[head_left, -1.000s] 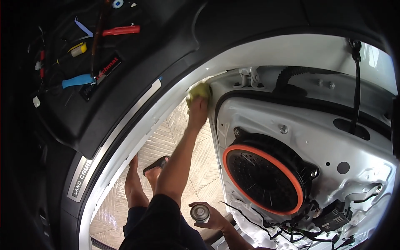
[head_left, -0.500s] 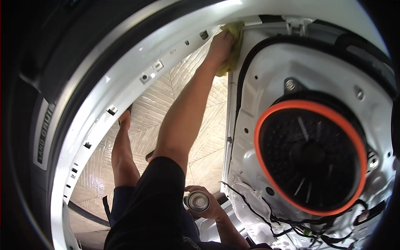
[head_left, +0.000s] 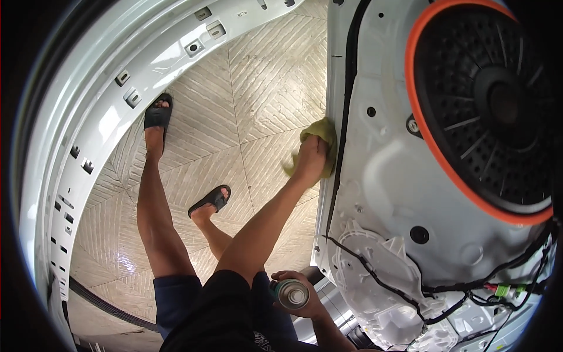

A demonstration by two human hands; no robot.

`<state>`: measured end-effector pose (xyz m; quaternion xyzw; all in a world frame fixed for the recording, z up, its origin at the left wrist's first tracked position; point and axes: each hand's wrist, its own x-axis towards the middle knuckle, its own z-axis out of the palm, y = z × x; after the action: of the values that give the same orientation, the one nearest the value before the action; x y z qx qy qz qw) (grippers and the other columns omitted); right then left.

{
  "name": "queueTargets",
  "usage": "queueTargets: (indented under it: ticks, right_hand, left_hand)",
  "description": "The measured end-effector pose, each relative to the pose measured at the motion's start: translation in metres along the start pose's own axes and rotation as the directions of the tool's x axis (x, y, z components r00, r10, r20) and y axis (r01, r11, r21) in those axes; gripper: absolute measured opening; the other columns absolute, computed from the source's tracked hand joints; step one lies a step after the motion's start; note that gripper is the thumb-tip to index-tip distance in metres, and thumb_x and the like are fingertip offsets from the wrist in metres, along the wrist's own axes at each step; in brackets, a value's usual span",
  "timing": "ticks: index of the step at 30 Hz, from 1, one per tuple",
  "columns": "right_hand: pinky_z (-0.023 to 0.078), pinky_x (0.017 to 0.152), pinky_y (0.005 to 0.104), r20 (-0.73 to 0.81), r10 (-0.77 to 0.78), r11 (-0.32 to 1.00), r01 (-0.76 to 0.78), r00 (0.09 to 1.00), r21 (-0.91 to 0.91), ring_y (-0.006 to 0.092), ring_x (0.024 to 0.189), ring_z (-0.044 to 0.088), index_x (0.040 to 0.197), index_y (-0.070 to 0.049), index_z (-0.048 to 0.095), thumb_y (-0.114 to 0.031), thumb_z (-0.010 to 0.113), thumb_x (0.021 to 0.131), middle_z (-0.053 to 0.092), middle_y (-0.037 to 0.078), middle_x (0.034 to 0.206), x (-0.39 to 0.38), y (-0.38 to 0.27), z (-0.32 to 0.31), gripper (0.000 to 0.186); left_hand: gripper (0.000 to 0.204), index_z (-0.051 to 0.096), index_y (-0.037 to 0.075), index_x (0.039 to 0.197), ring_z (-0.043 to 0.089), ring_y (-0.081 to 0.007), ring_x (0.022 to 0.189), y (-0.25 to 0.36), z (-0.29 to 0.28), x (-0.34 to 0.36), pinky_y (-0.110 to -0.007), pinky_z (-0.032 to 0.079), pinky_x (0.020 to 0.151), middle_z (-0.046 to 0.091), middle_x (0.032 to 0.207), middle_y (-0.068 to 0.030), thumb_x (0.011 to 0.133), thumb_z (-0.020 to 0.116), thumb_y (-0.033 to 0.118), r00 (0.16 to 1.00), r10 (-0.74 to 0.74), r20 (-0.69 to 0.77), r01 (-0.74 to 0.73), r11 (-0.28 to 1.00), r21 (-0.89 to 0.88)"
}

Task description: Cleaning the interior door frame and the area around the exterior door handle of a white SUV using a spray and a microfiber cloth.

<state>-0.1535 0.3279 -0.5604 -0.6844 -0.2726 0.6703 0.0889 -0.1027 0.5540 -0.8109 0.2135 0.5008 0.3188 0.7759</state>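
Pale floor with a chevron pattern fills the middle of the frame, and we look down at it through the gap between two curved runs of bodywork. On the right stands a bare metal door, its inner face towards us, with a black seal along its edge; on the left arcs a white body frame pierced with slots. Our legs are planted between the two, which we judge gives both arms room. A round black speaker with an orange ring sits in the door at upper right, apparently held by bolted tabs. Dark wiring hangs loose over the door's lower part. Near the centre, our left grip is closed on a yellow-green cloth, bunched against the door's edge; we take the bunching to be padding that follows the narrow edge, and one trailing corner is blurred. At lower centre, our right grip is wrapped around a can, metal end facing us, held low near the body, probably so that it stays clear of the other arm. Smallest of all, a green connector shows among the wires at lower right.
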Motion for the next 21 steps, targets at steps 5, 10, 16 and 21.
queueTargets:
  ticks: [5, 10, 16, 21]
  right_hand:
    - [0.048, 0.107, 0.0442, -0.016, -0.129, 0.986, 0.13, 0.991, 0.104, 0.0299, 0.129, 0.059, 0.132, -0.005, 0.052, -0.001, 0.093, 0.069, 0.06, 0.019, 0.135, -0.019, -0.016, -0.008, 0.075]
    - [0.049, 0.107, 0.0447, -0.106, -0.228, 0.965, 0.239, 0.968, 0.107, 0.0318, 0.128, 0.059, 0.131, -0.007, 0.051, -0.002, 0.092, 0.072, 0.061, 0.019, 0.132, -0.021, -0.008, -0.009, 0.072]
    - [0.049, 0.105, 0.0419, -0.081, -0.293, 0.942, 0.303, 0.953, 0.146, 0.0295, 0.128, 0.059, 0.129, -0.009, 0.053, -0.003, 0.093, 0.07, 0.06, 0.018, 0.133, -0.022, 0.051, -0.003, 0.071]
    - [0.049, 0.104, 0.0414, -0.051, -0.33, 0.935, 0.334, 0.943, 0.122, 0.0293, 0.128, 0.059, 0.13, -0.009, 0.053, -0.005, 0.093, 0.07, 0.059, 0.018, 0.135, -0.044, 0.105, -0.009, 0.072]
  left_hand:
    - [0.036, 0.061, -0.006, 0.111, 0.061, -0.0401, 0.102, 0.066, 0.008, 0.051, -0.047, 0.047, 0.093, 0.063, 0.108, -0.027, 0.106, 0.045, 0.026, 0.935, 0.163, -0.313, -0.147, 0.986, 0.074]
    - [0.044, 0.062, -0.006, 0.11, 0.066, -0.0499, 0.099, 0.17, -0.031, 0.175, -0.052, 0.053, 0.084, 0.067, 0.106, -0.0335, 0.106, 0.041, 0.033, 0.855, 0.367, -0.367, -0.321, 0.93, 0.181]
    - [0.038, 0.061, -0.005, 0.105, 0.06, -0.0546, 0.098, 0.065, -0.005, 0.101, -0.057, 0.048, 0.085, 0.065, 0.108, -0.0344, 0.104, 0.044, 0.029, 0.811, 0.489, -0.321, -0.469, 0.871, 0.143]
    - [0.028, 0.058, -0.004, 0.101, 0.059, -0.052, 0.093, -0.043, 0.038, 0.005, -0.053, 0.047, 0.079, 0.063, 0.099, -0.0331, 0.104, 0.045, 0.021, 0.898, 0.311, -0.31, -0.336, 0.942, -0.027]
